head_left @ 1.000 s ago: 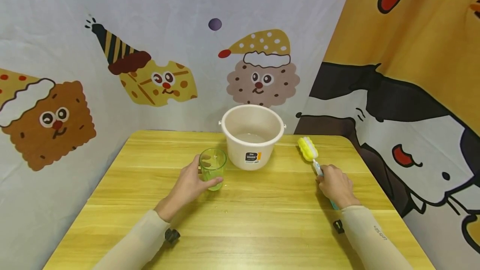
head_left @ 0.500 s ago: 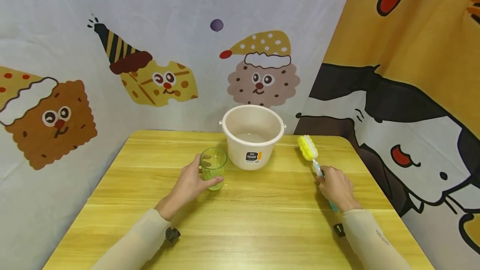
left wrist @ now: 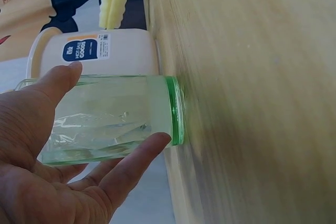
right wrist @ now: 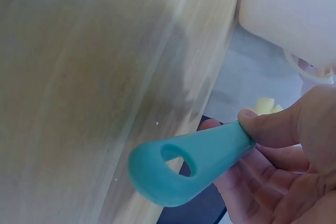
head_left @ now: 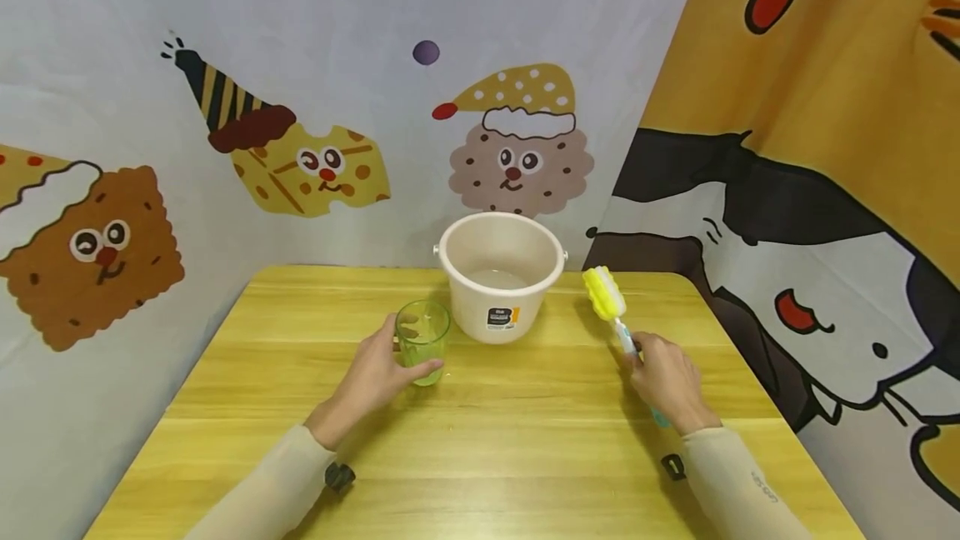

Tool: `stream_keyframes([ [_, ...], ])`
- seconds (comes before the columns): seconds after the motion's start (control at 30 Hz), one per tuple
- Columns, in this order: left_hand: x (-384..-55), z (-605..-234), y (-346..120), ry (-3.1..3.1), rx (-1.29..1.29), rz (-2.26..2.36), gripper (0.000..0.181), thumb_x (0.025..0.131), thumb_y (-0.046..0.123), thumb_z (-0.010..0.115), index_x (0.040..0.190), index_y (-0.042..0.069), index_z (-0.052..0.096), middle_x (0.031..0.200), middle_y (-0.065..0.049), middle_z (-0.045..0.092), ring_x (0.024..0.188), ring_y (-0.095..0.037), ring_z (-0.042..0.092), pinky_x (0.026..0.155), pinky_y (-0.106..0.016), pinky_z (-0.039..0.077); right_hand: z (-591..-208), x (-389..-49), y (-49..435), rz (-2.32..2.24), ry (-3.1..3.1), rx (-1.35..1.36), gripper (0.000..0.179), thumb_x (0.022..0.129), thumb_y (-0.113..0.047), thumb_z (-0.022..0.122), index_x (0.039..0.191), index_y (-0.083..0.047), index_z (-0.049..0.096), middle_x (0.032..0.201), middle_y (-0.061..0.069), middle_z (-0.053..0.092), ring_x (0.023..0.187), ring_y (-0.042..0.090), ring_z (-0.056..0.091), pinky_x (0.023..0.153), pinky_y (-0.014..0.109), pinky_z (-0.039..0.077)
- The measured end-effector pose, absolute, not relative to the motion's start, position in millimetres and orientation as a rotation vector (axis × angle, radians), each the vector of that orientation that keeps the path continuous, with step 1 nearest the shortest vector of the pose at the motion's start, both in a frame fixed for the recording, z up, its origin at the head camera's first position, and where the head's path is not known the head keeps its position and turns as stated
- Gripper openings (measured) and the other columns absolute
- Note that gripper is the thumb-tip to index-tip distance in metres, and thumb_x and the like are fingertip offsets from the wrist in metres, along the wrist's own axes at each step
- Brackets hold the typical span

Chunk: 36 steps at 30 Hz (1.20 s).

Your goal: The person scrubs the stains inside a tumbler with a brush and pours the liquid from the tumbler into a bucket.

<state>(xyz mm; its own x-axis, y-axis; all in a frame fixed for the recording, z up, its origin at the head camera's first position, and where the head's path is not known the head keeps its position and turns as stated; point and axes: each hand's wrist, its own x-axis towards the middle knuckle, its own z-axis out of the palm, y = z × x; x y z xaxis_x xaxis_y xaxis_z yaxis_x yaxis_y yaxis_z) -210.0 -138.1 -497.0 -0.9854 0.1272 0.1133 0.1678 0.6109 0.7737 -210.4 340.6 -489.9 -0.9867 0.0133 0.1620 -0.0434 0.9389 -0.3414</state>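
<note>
My left hand (head_left: 371,377) holds a clear green drinking glass (head_left: 422,350), thumb on the near side and fingers round the far side. The glass is upright, its base at the table top; in the left wrist view its thick green base (left wrist: 176,111) shows. With my right hand (head_left: 670,377) I grip a cup brush by its handle, its yellow and white sponge head (head_left: 604,293) pointing away from me. The handle's teal end (right wrist: 184,163), with an oval hole, sticks out behind the thumb in the right wrist view.
A cream bucket (head_left: 495,307) with a dark label stands at the table's back, just behind and right of the glass. The wooden table (head_left: 480,448) bears a few water drops. A cartoon-printed curtain (head_left: 360,40) hangs behind it.
The brush head has risen slightly and shifted a little left with my right hand. My left hand and the glass stay in place. The head view has shifted slightly.
</note>
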Motion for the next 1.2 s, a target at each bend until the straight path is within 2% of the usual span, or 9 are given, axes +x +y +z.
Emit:
stream_keyframes([
  [0.23, -208.3, -496.3, -140.0, -2.776, -0.250, -1.332, 0.100, 0.094, 0.045, 0.101, 0.169, 0.006, 0.048, 0.152, -0.026, 0.074, 0.136, -0.048, 0.076, 0.110, -0.061, 0.068, -487.2, -207.8, 335.4, 0.538, -2.909, 0.052, 0.023, 0.110, -0.012, 0.080, 0.131, -0.002, 0.078, 0.116, 0.020, 0.085, 0.075, 0.026, 0.069, 0.057, 0.039, 0.047],
  [0.53, -206.8, -494.9, -140.3, -2.785, -0.247, -1.353, 0.101, 0.094, 0.044, 0.101, 0.169, 0.005, 0.047, 0.154, -0.026, 0.073, 0.138, -0.049, 0.075, 0.111, -0.061, 0.068, -485.3, -201.0, 334.0, 0.558, -2.885, 0.048, 0.023, 0.110, -0.013, 0.080, 0.131, -0.005, 0.075, 0.120, 0.014, 0.086, 0.077, 0.023, 0.069, 0.060, 0.037, 0.045],
  [0.67, -207.5, -492.1, -141.0, -2.768, -0.266, -1.348, 0.099, 0.093, 0.042, 0.101, 0.168, 0.005, 0.048, 0.153, -0.026, 0.073, 0.139, -0.049, 0.075, 0.111, -0.061, 0.068, -483.9, -200.7, 333.6, 0.568, -2.865, 0.080, 0.026, 0.111, -0.013, 0.079, 0.134, -0.004, 0.073, 0.121, 0.016, 0.086, 0.075, 0.023, 0.069, 0.058, 0.035, 0.045],
  [0.8, -208.1, -490.8, -141.0, -2.772, -0.283, -1.342, 0.098, 0.093, 0.041, 0.101, 0.167, 0.003, 0.049, 0.153, -0.026, 0.073, 0.138, -0.048, 0.075, 0.110, -0.060, 0.068, -480.9, -199.9, 335.3, 0.551, -2.836, 0.098, 0.027, 0.110, -0.012, 0.078, 0.135, -0.005, 0.071, 0.121, 0.017, 0.087, 0.078, 0.027, 0.075, 0.058, 0.036, 0.046],
  [1.03, -209.1, -492.7, -141.2, -2.774, -0.303, -1.334, 0.100, 0.092, 0.044, 0.102, 0.167, 0.003, 0.049, 0.152, -0.026, 0.074, 0.137, -0.048, 0.076, 0.110, -0.060, 0.069, -474.5, -199.9, 336.1, 0.534, -2.791, 0.114, 0.029, 0.113, -0.012, 0.076, 0.140, -0.009, 0.068, 0.125, 0.017, 0.086, 0.079, 0.030, 0.075, 0.060, 0.039, 0.047],
  [1.2, -209.8, -492.4, -141.5, -2.769, -0.309, -1.356, 0.099, 0.093, 0.042, 0.102, 0.167, 0.004, 0.049, 0.153, -0.026, 0.074, 0.138, -0.048, 0.076, 0.110, -0.059, 0.069, -471.5, -200.4, 334.0, 0.540, -2.718, 0.144, 0.029, 0.112, -0.010, 0.078, 0.140, -0.009, 0.069, 0.124, 0.014, 0.087, 0.093, 0.037, 0.085, 0.060, 0.042, 0.053],
])
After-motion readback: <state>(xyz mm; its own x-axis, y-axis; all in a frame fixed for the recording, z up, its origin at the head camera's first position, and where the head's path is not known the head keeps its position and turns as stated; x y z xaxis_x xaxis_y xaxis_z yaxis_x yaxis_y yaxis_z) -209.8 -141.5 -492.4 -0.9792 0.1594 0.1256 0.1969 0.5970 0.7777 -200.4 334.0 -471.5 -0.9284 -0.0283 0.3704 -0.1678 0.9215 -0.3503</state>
